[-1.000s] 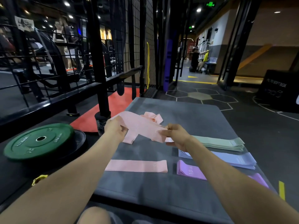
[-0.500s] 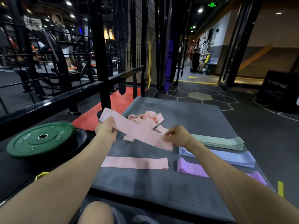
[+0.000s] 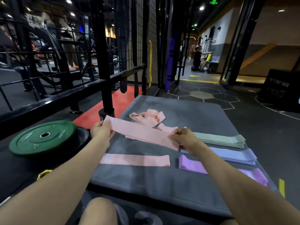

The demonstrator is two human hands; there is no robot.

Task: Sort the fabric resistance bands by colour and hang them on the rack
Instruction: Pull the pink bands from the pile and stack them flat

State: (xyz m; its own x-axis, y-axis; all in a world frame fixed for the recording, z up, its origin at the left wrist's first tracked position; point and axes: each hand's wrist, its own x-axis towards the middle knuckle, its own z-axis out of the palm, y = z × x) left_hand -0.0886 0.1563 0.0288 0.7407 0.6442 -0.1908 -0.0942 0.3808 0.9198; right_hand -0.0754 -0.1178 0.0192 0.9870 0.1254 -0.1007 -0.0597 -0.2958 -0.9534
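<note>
Left hand: the left hand point(image 3: 102, 131) pinches the far-left end of a long pink fabric resistance band point(image 3: 142, 133), fingers curled over its edge.
Right hand: the right hand point(image 3: 184, 138) grips the other end, thumb on top.
Band in hand: stretched flat between the two hands, just above the grey padded mat point(image 3: 162, 181), long axis running left to right and dipping toward the right hand.
Key relation: the flat pink band already laid on the mat point(image 3: 134, 160) lies directly nearer the person, parallel to the held one, so the set-down looks like a short pull back and down.
Unsorted: a tangled heap of pink bands point(image 3: 148, 116) lies just beyond.
Sorted piles: green point(image 3: 220, 140), blue point(image 3: 233, 155) and purple point(image 3: 191, 164) stacks, right of the held band.
Progress: sorting, I'd judge; no hanging yet.
</note>
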